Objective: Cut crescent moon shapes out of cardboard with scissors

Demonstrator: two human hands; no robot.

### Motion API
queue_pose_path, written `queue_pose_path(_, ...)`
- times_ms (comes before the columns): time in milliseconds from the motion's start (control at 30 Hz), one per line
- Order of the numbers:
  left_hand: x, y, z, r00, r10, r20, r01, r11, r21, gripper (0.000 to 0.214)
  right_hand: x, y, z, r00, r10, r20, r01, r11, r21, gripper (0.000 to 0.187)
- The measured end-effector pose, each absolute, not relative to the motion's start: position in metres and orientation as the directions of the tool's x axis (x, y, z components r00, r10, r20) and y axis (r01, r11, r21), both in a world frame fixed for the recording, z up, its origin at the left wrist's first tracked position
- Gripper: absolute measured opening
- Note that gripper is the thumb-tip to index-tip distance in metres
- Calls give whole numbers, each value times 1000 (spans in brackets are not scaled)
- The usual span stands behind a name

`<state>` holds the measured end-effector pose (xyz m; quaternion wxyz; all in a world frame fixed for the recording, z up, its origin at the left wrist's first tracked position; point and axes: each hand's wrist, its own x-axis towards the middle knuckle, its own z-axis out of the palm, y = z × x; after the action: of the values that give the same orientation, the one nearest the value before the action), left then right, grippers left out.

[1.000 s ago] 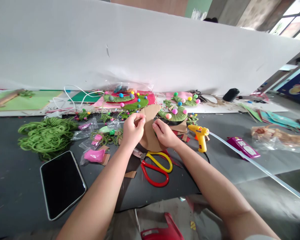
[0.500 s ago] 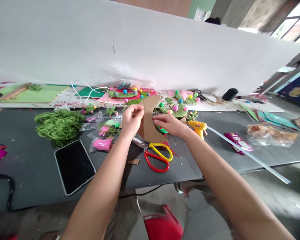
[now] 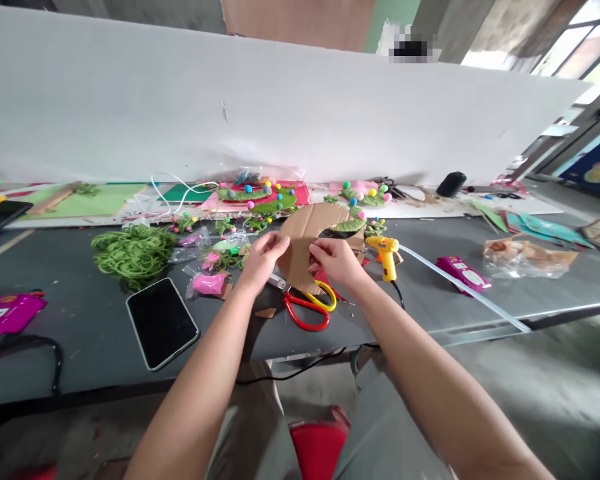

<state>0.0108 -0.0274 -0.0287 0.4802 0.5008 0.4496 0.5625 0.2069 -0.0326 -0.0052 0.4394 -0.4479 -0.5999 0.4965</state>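
Observation:
A brown cardboard crescent [image 3: 300, 241] is held up over the table, its hollow side facing right. My left hand [image 3: 266, 258] pinches its left edge between thumb and fingers. On the inner curve, my right hand [image 3: 334, 260] has its fingertips closed on the cardboard. Just below lie scissors with red and yellow handles [image 3: 307, 313], their blades partly hidden by my left hand and the crescent. A small cardboard scrap [image 3: 265, 313] rests left of the handles. Behind the crescent, a green yarn-wrapped piece with pompoms [image 3: 349, 225] is partly covered.
Green yarn [image 3: 133, 257] and a phone [image 3: 163, 323] lie to the left. A yellow glue gun [image 3: 387, 257] with a long clear glue stick [image 3: 460, 287] is on the right. Pompom-decorated pieces [image 3: 250, 193] sit along the back, before a white board [image 3: 280, 113].
The crescent has turned so more of its broad face and its opening show. My right hand has come in from beside it and now grips its inner edge. The view has shifted slightly.

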Motion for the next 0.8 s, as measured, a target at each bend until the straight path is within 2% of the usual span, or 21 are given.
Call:
queue_pose_path(133,1,-51,-27,6,1000,-3,-116,3,993,45,197,-23,-4,-203,975,90,37,100,-994,43)
queue_pose_path(267,-3,-60,-28,-25,999,22,-158,-26,987,50,199,-18,-1,-206,976,68,44,79,-996,41)
queue_pose_path(333,-3,-60,-32,-58,997,41,-175,-51,983,53,206,-18,2,-158,985,69,105,86,-991,43)
queue_pose_path(433,-2,-59,-36,-119,992,41,-224,-67,972,55,215,-20,7,-88,987,135,304,155,-940,52)
queue_pose_path(500,-1,-59,-36,-154,988,29,-265,-69,962,55,218,-21,8,-178,967,181,360,236,-903,39)
queue_pose_path(567,-1,-59,-35,-166,986,21,-294,-70,953,54,219,-24,6,-339,928,158,308,268,-913,8)
queue_pose_path(633,-1,-59,-33,-164,986,22,-306,-72,949,52,220,-27,1,-465,882,73,263,217,-940,26)
queue_pose_path(667,-1,-59,-33,-161,987,24,-311,-74,948,52,220,-29,-1,-501,865,29,254,179,-950,29)
queue_pose_path(733,-1,-58,-33,-157,987,25,-321,-75,944,51,220,-32,-5,-526,850,-6,248,147,-958,21)
queue_pose_path(800,-1,-57,-33,-151,988,22,-339,-73,938,49,221,-34,-7,-507,862,16,255,168,-952,14)
